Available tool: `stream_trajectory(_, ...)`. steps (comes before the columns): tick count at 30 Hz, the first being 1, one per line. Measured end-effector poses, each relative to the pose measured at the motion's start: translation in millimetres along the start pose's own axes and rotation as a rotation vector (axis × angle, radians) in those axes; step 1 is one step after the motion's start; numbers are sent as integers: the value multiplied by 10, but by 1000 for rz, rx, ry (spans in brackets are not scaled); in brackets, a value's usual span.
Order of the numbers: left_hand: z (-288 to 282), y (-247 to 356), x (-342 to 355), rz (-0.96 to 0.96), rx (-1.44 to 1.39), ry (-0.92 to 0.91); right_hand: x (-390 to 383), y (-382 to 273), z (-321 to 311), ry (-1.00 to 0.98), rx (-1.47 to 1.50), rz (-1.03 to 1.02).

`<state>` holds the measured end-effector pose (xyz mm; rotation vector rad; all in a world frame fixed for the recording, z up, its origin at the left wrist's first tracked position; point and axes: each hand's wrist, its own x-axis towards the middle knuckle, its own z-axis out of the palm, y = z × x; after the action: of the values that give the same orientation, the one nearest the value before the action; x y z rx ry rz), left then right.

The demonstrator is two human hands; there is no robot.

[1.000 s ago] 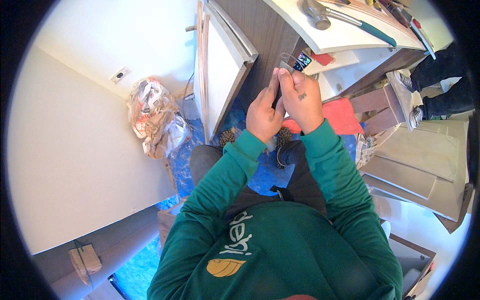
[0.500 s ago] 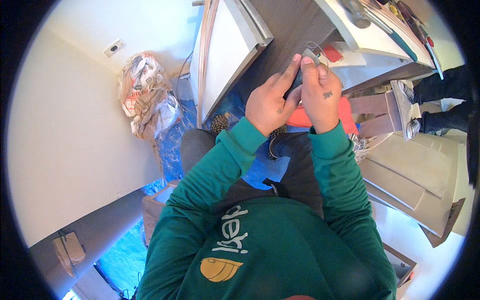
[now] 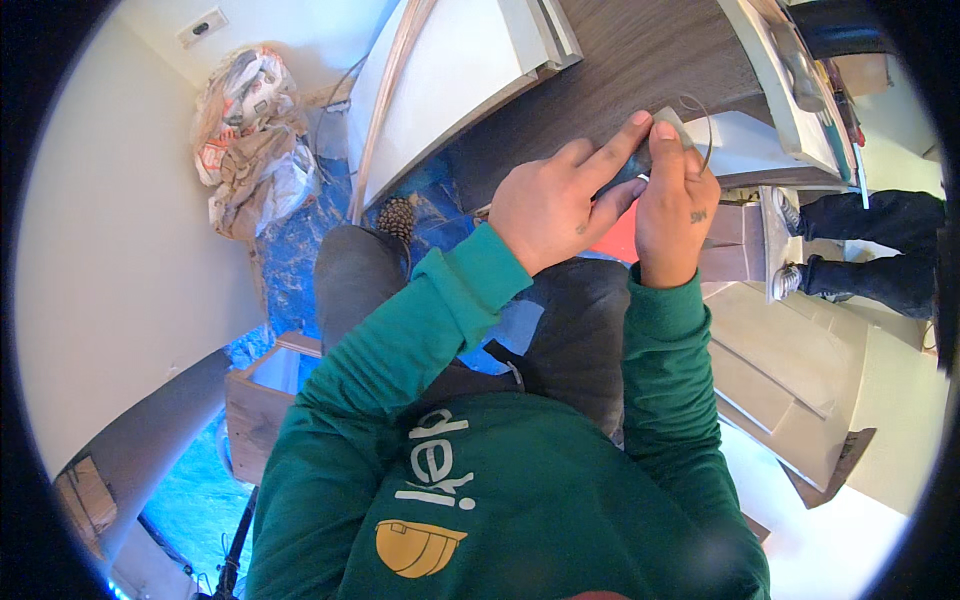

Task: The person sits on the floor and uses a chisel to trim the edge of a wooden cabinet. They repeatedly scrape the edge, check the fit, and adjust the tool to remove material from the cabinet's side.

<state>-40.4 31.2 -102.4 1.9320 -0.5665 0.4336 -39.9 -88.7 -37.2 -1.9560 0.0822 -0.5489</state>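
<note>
Both hands (image 3: 610, 195) pinching small pale piece (image 3: 672, 122), above dark wood-grain panel (image 3: 620, 70), blue floor sheet (image 3: 300, 270)

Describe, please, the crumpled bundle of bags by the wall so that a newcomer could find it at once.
Start at the pale wall on the person's left and follow it to the blue floor covering. There, left of the leaning white panels, sits the heap of crumpled plastic bags. It is the only soft, wrinkled thing among flat boards, whitish and tan with orange patches.

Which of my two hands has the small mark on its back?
Your right hand. A small dark mark sits on its back near the thumb side; the left hand shows none.
</note>
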Motion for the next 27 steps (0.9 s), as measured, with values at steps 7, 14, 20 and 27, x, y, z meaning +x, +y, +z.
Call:
stream_trajectory(7, -4, 54, 77, 16, -32, 38, 31, -58, 15, 70, 12, -16)
stream_trajectory(14, -4, 44, 90, 19, -51, 35, 49, -38, 5, 70, -23, -47)
stream_trajectory(20, 49, 30, 104, 19, -73, 33, 75, -21, 18, 78, 14, -75)
stream_trajectory(27, 87, 37, 121, 5, -107, 36, 114, 0, 2, 55, -24, -127)
